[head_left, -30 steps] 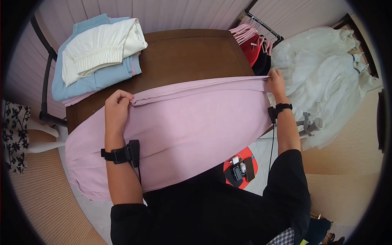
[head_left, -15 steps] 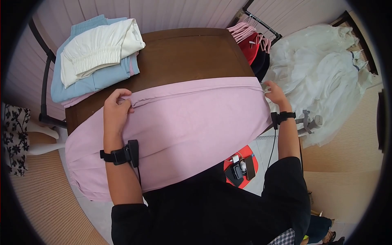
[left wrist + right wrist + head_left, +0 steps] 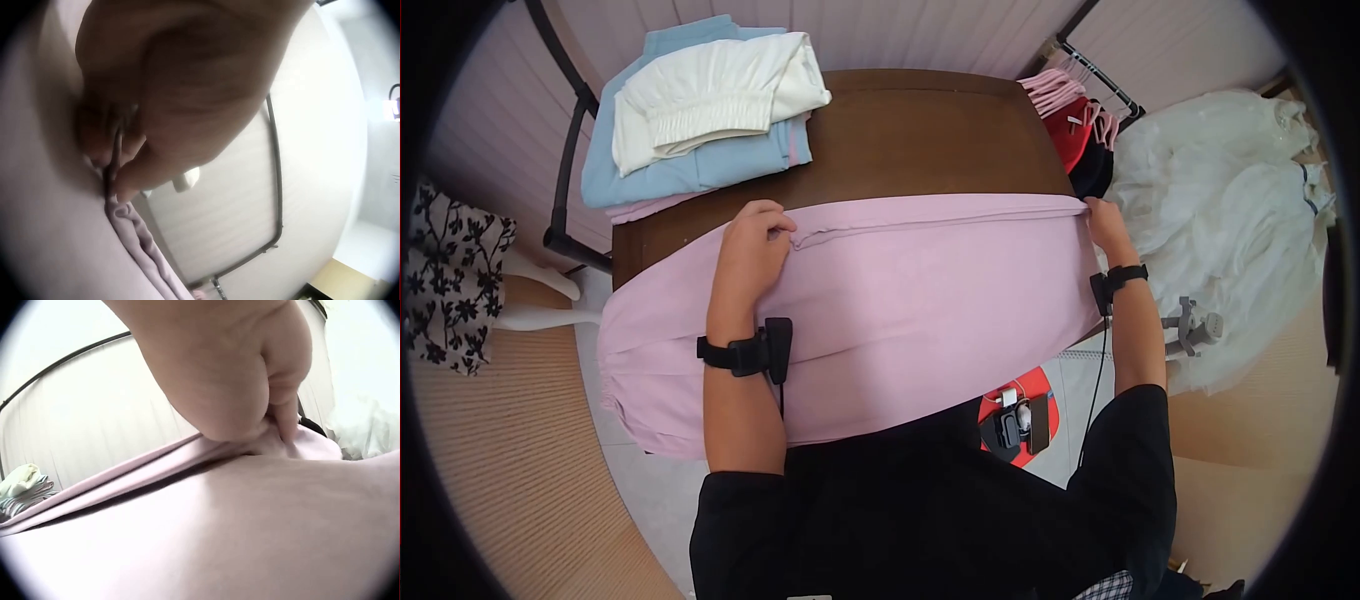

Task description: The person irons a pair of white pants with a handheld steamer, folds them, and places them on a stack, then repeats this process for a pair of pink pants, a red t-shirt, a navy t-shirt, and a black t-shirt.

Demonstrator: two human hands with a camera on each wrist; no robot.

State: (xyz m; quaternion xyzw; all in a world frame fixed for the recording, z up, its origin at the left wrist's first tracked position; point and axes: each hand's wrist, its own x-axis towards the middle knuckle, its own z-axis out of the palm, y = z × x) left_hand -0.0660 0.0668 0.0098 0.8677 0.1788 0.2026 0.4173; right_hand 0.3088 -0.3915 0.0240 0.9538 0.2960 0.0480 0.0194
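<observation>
A pink garment (image 3: 920, 310) with a gathered elastic end at the left lies stretched across the near side of the brown table. A narrow fold (image 3: 940, 220) runs along its far edge. At the left end of that fold is my left hand (image 3: 750, 255), and the left wrist view has its thumb and fingers pinching the pink cloth (image 3: 128, 228). My right hand (image 3: 1108, 228) grips the far right corner of the garment; in the right wrist view its fingertips are partly hidden behind the cloth (image 3: 181, 456).
Folded light blue clothes (image 3: 625, 165) with a white elastic-waist garment (image 3: 710, 100) on top stand at the table's (image 3: 930, 130) back left. Beyond its right end are pink hangers (image 3: 1055, 92) on a rack and a white gown (image 3: 1230, 230). A red stool (image 3: 1050, 400) holds small devices.
My right hand, loosened at the right edge half a second ago, now grips the garment's corner. The left fingers have curled onto the fold again. The head view has shifted, moving the scene rightward.
</observation>
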